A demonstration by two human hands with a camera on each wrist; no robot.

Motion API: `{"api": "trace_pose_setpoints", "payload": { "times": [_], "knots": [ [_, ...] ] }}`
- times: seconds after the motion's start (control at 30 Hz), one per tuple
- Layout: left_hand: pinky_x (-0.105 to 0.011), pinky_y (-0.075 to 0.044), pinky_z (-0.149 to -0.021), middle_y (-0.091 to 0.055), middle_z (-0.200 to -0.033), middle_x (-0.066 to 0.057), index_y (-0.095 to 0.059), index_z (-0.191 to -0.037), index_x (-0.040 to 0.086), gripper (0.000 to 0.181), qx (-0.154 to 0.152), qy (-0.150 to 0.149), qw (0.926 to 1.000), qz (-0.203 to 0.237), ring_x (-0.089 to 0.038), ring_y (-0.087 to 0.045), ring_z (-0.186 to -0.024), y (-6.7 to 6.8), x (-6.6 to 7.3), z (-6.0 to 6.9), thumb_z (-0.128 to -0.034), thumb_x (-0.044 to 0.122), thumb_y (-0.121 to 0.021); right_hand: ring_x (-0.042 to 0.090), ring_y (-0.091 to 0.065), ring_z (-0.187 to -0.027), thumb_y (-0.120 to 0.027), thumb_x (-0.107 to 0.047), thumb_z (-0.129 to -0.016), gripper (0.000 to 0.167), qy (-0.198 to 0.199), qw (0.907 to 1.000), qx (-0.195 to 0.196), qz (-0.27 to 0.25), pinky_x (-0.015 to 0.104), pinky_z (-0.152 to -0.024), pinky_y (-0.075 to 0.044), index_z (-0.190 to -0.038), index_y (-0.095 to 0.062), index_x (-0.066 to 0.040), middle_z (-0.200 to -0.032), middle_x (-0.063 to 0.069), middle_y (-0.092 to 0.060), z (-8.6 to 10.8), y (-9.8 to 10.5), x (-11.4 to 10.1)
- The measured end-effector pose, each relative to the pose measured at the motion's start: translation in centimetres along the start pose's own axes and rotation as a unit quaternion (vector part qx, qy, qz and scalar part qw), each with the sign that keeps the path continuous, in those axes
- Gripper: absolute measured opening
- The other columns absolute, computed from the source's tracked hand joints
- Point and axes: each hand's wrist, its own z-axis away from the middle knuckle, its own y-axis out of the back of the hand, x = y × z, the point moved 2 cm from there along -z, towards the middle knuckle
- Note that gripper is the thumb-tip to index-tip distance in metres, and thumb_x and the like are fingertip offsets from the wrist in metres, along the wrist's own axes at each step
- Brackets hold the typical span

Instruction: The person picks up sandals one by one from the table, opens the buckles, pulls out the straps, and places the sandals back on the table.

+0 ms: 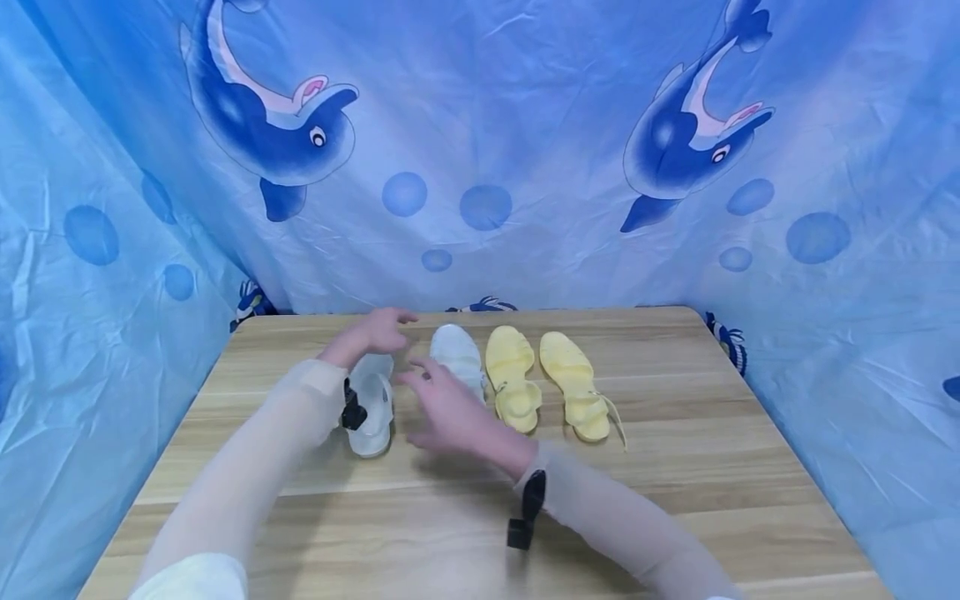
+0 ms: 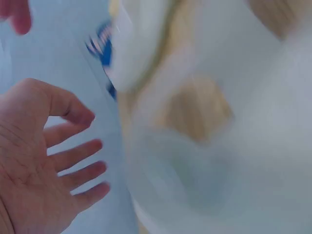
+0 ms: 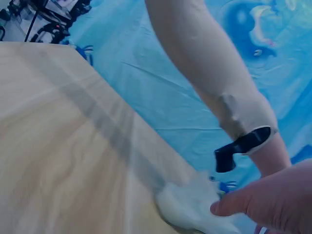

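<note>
A row of sandals lies on the wooden table. My left hand (image 1: 381, 329) is over the toe end of the leftmost white sandal (image 1: 369, 437); in the left wrist view its fingers are spread and loosely bent, holding nothing. That sandal appears large and blurred beside the hand. My right hand (image 1: 457, 412) hovers between the two white ones, hiding the heel of the second white sandal (image 1: 453, 343). Its fingers reach forward with nothing visible in them. In the right wrist view the right thumb appears in front of a white sandal (image 3: 183, 202); whether they touch I cannot tell.
To the right of the white pair lie two yellow sandals (image 1: 510, 354) (image 1: 567, 367), the farther one with its strap hanging loose onto the wood. The wooden table (image 1: 697, 467) is enclosed by blue curtains (image 1: 555, 267) printed with dolphins at its back and sides.
</note>
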Motion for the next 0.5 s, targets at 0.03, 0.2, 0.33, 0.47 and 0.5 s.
{"api": "trace_pose_setpoints", "payload": {
  "times": [0.03,0.2,0.33,0.47,0.5],
  "knots": [
    [-0.060,-0.046,-0.118,-0.050,-0.159,-0.029,-0.047,-0.156,-0.001,0.058,-0.006,-0.019,0.9998,-0.006,-0.048,-0.053,-0.141,0.1,1.0,-0.5,-0.1019,0.018,-0.057,0.031,-0.054,-0.143,-0.096,-0.038,-0.076,0.091,-0.001,0.9996,0.006,0.026,0.042,-0.110,-0.057,-0.153,-0.052,-0.018,-0.166,0.013,-0.041,0.5,0.6,0.6],
    [-0.058,-0.039,-0.125,-0.050,-0.160,-0.027,-0.050,-0.155,0.000,0.054,-0.034,-0.048,0.9972,-0.047,-0.046,-0.045,-0.150,-0.6,4.5,-2.4,-0.1065,0.023,-0.054,0.033,-0.059,-0.133,-0.094,-0.045,-0.075,0.081,-0.023,0.9927,0.000,0.119,0.044,-0.103,-0.059,-0.143,-0.059,-0.018,-0.153,0.015,-0.053,2.7,1.4,2.8],
    [-0.056,-0.036,-0.127,-0.046,-0.164,-0.025,-0.046,-0.158,0.001,0.056,-0.069,-0.028,0.9953,-0.062,-0.044,-0.042,-0.153,-1.6,5.6,-3.4,-0.1086,0.027,-0.052,0.036,-0.058,-0.130,-0.095,-0.039,-0.075,0.079,-0.050,0.9903,-0.018,0.128,0.046,-0.100,-0.060,-0.142,-0.059,-0.018,-0.152,0.016,-0.054,3.9,0.3,3.9],
    [-0.055,-0.036,-0.128,-0.045,-0.164,-0.023,-0.045,-0.158,0.001,0.057,-0.098,-0.013,0.9928,-0.067,-0.041,-0.042,-0.153,-2.2,6.0,-4.1,-0.1082,0.028,-0.054,0.036,-0.053,-0.133,-0.093,-0.023,-0.077,0.067,-0.047,0.9932,-0.007,0.106,0.044,-0.100,-0.060,-0.135,-0.061,-0.015,-0.148,0.016,-0.054,4.2,-0.8,4.4],
    [-0.054,-0.036,-0.128,-0.046,-0.165,-0.023,-0.046,-0.158,0.001,0.057,-0.101,-0.011,0.9925,-0.068,-0.041,-0.042,-0.154,-2.3,6.1,-4.2,-0.1080,0.027,-0.054,0.035,-0.052,-0.133,-0.091,-0.018,-0.078,0.062,-0.038,0.9939,0.001,0.103,0.043,-0.101,-0.059,-0.133,-0.063,-0.015,-0.145,0.016,-0.055,4.2,-1.0,4.4]
  ]
}}
